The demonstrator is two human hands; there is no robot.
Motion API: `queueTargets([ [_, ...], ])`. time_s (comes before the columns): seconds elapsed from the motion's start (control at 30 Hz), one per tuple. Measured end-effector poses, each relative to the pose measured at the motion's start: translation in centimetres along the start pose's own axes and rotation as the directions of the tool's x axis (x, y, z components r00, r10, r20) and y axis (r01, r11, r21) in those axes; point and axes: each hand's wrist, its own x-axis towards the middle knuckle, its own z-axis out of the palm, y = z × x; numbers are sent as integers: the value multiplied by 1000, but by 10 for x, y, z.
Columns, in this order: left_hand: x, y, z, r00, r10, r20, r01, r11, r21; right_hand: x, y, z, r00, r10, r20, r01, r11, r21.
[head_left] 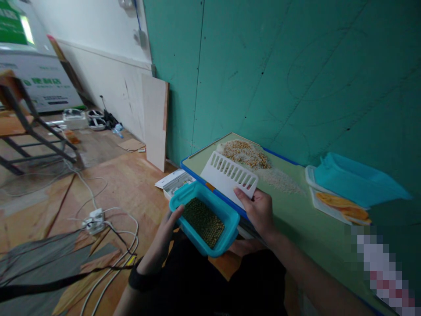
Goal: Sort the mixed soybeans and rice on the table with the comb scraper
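My left hand is closed on the left side of a teal plastic container, its thumb over the rim. Inside lie dark green beans and, toward the right, paler yellowish beans. Between the thumb and fingers of my right hand is a white slotted plastic plate, held above the table edge with its row of slots facing the wall. Behind the plate, a pile of yellow beans mixed with white rice-like grains is spread on the light green tabletop.
A teal bin and a white tray with orange cloth sit at the table's right, against the green wall. Cables and a power strip lie on the floor at left. A board leans on the wall.
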Motion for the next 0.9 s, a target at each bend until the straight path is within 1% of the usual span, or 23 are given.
queueTargets([
  [0.1,0,-1,-1,1000,-2,-5,2,1000,11,-6,-3,3,1000,-29,3,29,999,-42],
  [0.17,1,-3,-2,1000,-8,-1,8,1000,3,-7,-1,0,1000,-28,-11,27,997,-69],
  [0.3,3,-6,-6,1000,-13,24,13,1000,-5,-8,7,-20,999,-22,-44,15,988,-155],
  [0.4,5,-8,-7,1000,-4,19,4,1000,-5,-7,13,-37,996,-12,-88,-6,979,-204],
  [0.5,8,-8,-7,1000,-6,13,6,1000,-11,-5,18,-44,992,1,-124,-27,978,-209],
  [0.57,9,-7,-7,1000,-2,5,2,1000,-7,-2,19,-41,992,-4,-129,-21,981,-191],
  [0.63,7,-3,-6,1000,25,6,-25,1000,-4,2,20,-34,992,-18,-125,-3,986,-166],
  [0.7,2,4,-6,998,59,31,-59,998,0,7,19,-25,994,-24,-111,7,989,-150],
  [0.8,-4,11,-7,991,92,96,-94,996,8,11,16,-17,997,-14,-76,4,991,-136],
  [0.9,-5,8,-10,986,122,118,-124,992,9,11,13,-16,998,-21,-60,12,991,-133],
])
